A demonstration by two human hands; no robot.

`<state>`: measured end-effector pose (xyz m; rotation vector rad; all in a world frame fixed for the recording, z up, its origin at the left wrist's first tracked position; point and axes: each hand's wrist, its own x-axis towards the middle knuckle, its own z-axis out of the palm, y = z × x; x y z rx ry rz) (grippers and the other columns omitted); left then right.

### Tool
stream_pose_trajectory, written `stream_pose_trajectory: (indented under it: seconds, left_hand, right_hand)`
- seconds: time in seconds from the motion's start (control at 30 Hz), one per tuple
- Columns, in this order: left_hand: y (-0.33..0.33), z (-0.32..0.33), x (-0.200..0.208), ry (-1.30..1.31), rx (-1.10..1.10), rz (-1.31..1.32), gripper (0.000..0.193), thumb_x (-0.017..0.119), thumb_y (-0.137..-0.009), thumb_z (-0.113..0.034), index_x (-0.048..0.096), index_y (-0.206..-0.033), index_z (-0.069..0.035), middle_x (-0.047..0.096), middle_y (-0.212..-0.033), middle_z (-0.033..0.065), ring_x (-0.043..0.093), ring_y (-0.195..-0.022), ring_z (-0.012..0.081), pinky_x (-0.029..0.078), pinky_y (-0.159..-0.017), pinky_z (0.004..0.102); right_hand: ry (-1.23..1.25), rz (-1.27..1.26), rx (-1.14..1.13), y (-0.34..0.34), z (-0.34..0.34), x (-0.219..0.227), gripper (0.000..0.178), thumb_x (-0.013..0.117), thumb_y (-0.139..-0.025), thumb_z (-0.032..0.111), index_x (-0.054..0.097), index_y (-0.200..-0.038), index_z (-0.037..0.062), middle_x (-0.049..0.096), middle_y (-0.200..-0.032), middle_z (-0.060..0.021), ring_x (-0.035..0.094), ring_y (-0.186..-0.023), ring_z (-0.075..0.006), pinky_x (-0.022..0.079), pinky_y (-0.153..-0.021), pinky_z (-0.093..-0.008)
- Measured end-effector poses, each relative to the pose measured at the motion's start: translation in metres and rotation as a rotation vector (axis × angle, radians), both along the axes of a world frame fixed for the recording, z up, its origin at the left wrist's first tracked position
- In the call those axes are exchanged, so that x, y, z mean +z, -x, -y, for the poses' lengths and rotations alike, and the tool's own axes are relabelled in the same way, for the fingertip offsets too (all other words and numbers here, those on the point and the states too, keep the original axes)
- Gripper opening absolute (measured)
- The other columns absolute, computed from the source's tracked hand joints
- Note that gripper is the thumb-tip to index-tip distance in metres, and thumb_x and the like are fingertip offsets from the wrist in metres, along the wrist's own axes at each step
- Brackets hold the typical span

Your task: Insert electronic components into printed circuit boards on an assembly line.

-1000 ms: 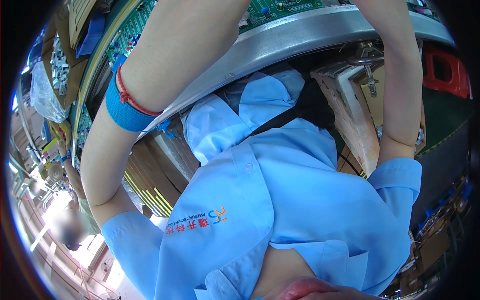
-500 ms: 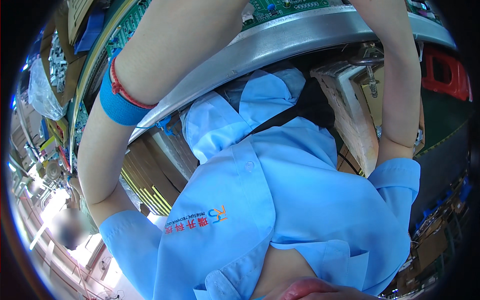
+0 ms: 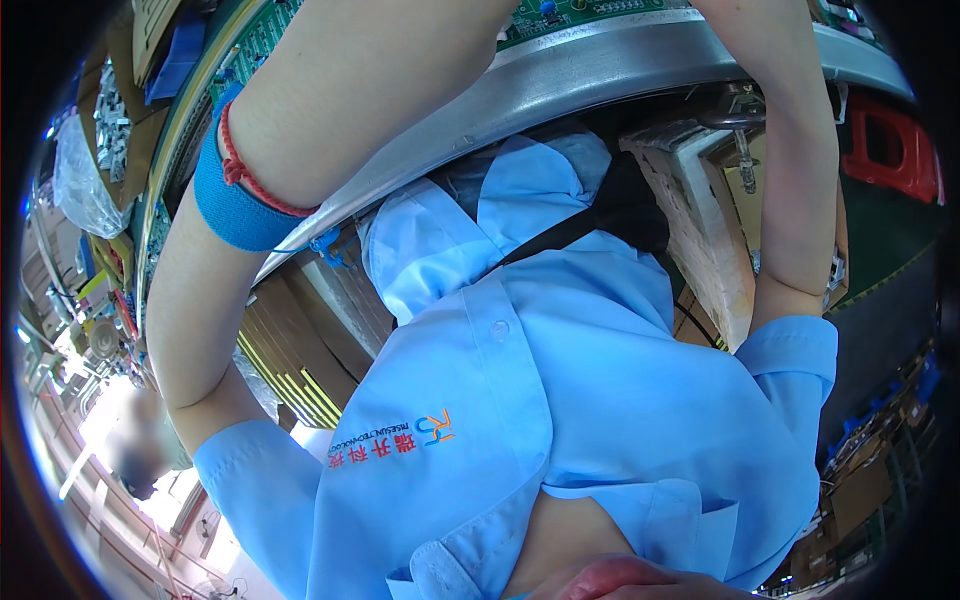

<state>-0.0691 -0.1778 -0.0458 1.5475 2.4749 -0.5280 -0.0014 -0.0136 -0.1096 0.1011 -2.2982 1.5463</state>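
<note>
My left forearm (image 3: 370,100) reaches over the metal rail of the bench (image 3: 570,68), and its hand lies beyond the top edge of the picture. On that arm sit a blue wrist band (image 3: 228,205) with a thin blue cord and a red braided bracelet (image 3: 232,168). My right forearm (image 3: 800,170) also extends past the rail, its hand cut off above. Between the two arms, part of a green circuit board (image 3: 610,10) with small components shows behind the rail. What either hand touches or holds cannot be seen.
More green boards (image 3: 262,40) line the left side, near a carton (image 3: 150,120) of small silvery parts and a clear plastic bag (image 3: 85,185). Stacked cardboard (image 3: 310,320) stands under the rail. A red plastic container (image 3: 890,150) is at right. Another person (image 3: 145,440), blurred, is at far left.
My left forearm has shifted slightly, its elbow moving outward to the left. A white scrap seen beside that wrist is now out of sight. The right arm has barely moved.
</note>
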Motion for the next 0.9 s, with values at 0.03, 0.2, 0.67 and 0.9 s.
stream_pose_trajectory:
  seconds: [0.03,0.2,0.67,0.9]
  left_hand:
    - [-0.002,-0.002,0.001,-0.011,0.069,0.020,0.008,0.066,-0.079,-0.003,0.068,-0.076,0.003,0.066,-0.078,0.0190,0.066,-0.073,0.0304,0.053,-0.071,0.0373]
    - [-0.008,-0.001,0.007,-0.063,0.144,0.088,0.011,0.068,-0.080,-0.005,0.068,-0.075,0.004,0.066,-0.077,0.0187,0.066,-0.072,0.0298,0.053,-0.071,0.0378]
    - [-0.014,0.017,-0.013,-0.311,0.243,0.034,0.011,0.068,-0.080,-0.007,0.071,-0.080,0.003,0.065,-0.081,0.0170,0.063,-0.076,0.0290,0.050,-0.073,0.0369]
    - [-0.012,0.026,-0.024,-0.361,0.230,0.062,0.012,0.068,-0.081,-0.008,0.070,-0.082,0.003,0.065,-0.081,0.0170,0.063,-0.075,0.0294,0.050,-0.072,0.0378]
  right_hand:
    - [0.001,-0.001,0.000,0.000,0.000,0.000,0.022,0.073,-0.084,0.001,0.066,-0.104,-0.0021,0.067,-0.091,-0.0047,0.061,-0.077,-0.0073,0.051,-0.068,-0.0204]
    - [-0.026,-0.004,0.005,-0.001,0.002,0.001,0.020,0.072,-0.084,0.001,0.067,-0.103,-0.0021,0.068,-0.091,-0.0052,0.062,-0.079,-0.0079,0.052,-0.070,-0.0212]
    - [-0.075,-0.004,0.014,-0.013,0.008,-0.002,0.021,0.073,-0.083,0.003,0.067,-0.102,-0.0007,0.066,-0.086,-0.0029,0.057,-0.072,-0.0058,0.048,-0.064,-0.0202]
    - [-0.268,0.103,-0.126,-0.022,0.022,-0.001,0.021,0.076,-0.079,0.008,0.068,-0.097,-0.0004,0.064,-0.077,-0.0053,0.053,-0.064,-0.0077,0.043,-0.057,-0.0239]
